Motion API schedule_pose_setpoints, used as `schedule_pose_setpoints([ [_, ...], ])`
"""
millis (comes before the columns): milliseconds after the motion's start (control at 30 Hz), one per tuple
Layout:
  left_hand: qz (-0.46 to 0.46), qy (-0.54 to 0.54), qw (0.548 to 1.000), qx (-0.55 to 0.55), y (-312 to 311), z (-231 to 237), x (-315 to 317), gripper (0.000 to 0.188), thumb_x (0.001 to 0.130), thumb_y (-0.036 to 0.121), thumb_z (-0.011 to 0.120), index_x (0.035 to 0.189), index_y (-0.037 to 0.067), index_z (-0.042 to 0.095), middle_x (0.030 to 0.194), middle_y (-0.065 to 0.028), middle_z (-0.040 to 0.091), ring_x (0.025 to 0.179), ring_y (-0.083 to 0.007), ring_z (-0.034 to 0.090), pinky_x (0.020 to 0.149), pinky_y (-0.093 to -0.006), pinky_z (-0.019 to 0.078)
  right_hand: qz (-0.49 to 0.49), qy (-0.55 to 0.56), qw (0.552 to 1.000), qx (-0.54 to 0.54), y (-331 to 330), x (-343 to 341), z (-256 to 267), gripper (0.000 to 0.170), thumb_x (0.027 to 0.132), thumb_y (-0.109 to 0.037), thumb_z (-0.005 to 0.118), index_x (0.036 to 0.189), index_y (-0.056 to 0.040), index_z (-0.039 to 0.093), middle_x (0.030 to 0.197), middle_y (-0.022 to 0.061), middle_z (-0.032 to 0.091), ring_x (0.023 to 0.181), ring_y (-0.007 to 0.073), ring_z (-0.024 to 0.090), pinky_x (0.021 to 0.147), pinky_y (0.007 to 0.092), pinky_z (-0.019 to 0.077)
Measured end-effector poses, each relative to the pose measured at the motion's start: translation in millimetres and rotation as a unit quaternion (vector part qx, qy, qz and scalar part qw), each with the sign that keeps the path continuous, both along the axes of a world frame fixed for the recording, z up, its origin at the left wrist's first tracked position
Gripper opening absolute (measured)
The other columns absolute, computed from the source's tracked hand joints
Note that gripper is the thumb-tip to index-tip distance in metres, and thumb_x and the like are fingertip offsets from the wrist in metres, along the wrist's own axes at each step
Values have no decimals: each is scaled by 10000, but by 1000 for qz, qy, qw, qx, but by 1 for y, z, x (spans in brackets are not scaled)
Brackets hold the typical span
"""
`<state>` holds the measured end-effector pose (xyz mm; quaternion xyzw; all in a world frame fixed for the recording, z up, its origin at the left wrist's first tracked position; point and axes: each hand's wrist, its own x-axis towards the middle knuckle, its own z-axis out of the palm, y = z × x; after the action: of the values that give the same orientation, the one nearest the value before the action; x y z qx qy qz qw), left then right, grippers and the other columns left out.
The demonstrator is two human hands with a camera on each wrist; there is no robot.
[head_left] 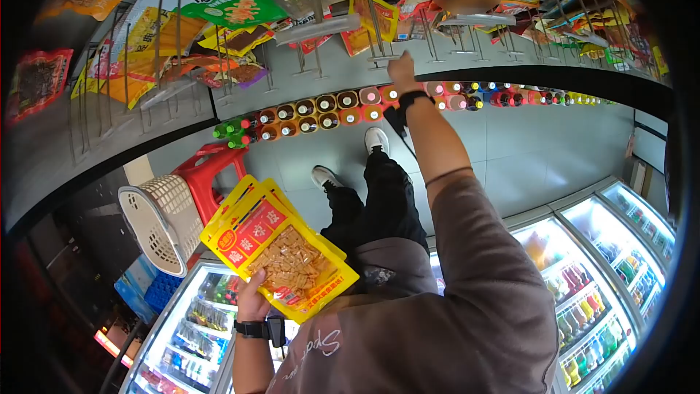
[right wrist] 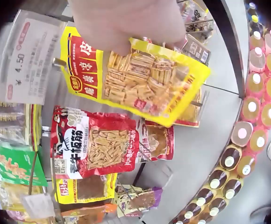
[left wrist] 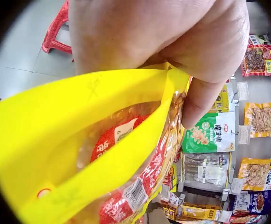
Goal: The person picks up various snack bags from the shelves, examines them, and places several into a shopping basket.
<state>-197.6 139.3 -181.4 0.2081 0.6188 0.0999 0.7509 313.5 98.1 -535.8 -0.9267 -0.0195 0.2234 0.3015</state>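
My left hand (head_left: 252,299) grips several stacked yellow snack bags (head_left: 288,259) at their edge, low in the head view. In the left wrist view, this hand (left wrist: 163,37) hangs over the yellow bag edges (left wrist: 79,93), thumb at the right side. My right arm reaches out to the rack, its hand (head_left: 402,71) by the hooks. The right wrist view shows that hand (right wrist: 131,23) pinching the upper edge of a yellow snack bag (right wrist: 135,79), fingertips partly hidden by it. The bag's left end is at a metal hook (right wrist: 59,62).
Below the pinched bag hangs a red snack bag (right wrist: 110,147); a price tag (right wrist: 28,58) is at left. Bottles (head_left: 328,113) line the floor under the rack. A red stool (head_left: 211,175), a beige basket (head_left: 157,222) and lit coolers (head_left: 583,284) stand around.
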Motion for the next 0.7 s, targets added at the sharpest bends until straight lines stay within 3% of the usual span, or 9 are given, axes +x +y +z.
schedule_pose_setpoints([
  [33,-12,-7,1000,10,1,-1,0,509,879,65,577,1351,26,388,1307,-139,524,1193,-295,527,1013,-446,434,45,33,998,-23,-11,-16,4,544,843,-261,603,1249,76,468,1258,324,494,1171,431,498,966,481,428],
  [133,-12,-20,1000,3,7,0,10,496,871,53,582,1335,28,409,1294,-127,537,1176,-288,540,1007,-439,440,316,123,939,-51,-41,-83,54,451,932,-381,484,1245,-62,545,1107,146,646,998,308,635,817,428,520],
  [200,-16,-36,999,-14,8,0,22,491,860,34,590,1320,16,421,1281,-132,543,1170,-283,544,1006,-431,444,196,396,880,176,-50,-138,143,527,960,-495,425,1219,-56,559,1082,103,636,927,210,632,738,364,530],
  [233,-18,-48,999,-20,10,0,32,493,850,18,595,1312,5,423,1272,-139,544,1172,-281,542,1006,-425,444,230,453,820,264,-60,-157,164,619,952,-586,379,1214,-55,556,1049,78,619,882,170,609,724,321,523],
  [300,-32,-58,998,-12,12,-1,47,497,851,12,596,1315,7,418,1270,-137,545,1168,-277,544,1003,-421,447,238,520,750,332,-67,-185,228,606,962,-561,380,1226,-36,529,1093,79,592,914,156,599,734,305,519],
  [367,-57,-77,995,4,12,-5,60,505,852,-1,598,1320,12,409,1267,-132,547,1162,-267,548,997,-411,453,281,500,741,349,-73,-205,261,488,900,-407,620,1201,-33,528,1069,89,596,895,158,590,735,297,506],
  [467,-81,-114,990,8,13,-8,77,503,857,2,604,1321,16,410,1279,-127,538,1168,-256,544,995,-405,454,312,324,837,312,-77,-215,278,505,718,-288,819,1063,-13,574,839,83,629,770,159,583,679,311,469],
  [633,-102,-190,976,4,16,-21,79,491,887,119,643,1323,46,429,1302,-92,529,1183,-232,530,1000,-392,448,301,301,864,267,-85,-201,292,375,746,-209,799,983,-3,597,759,61,627,701,135,581,668,288,469],
  [700,-100,-207,973,4,15,-23,81,505,886,149,652,1327,51,426,1303,-81,530,1189,-229,526,1002,-391,446,246,377,851,270,-90,-199,288,280,828,-54,708,1070,-7,576,879,30,647,812,77,598,737,241,482],
])
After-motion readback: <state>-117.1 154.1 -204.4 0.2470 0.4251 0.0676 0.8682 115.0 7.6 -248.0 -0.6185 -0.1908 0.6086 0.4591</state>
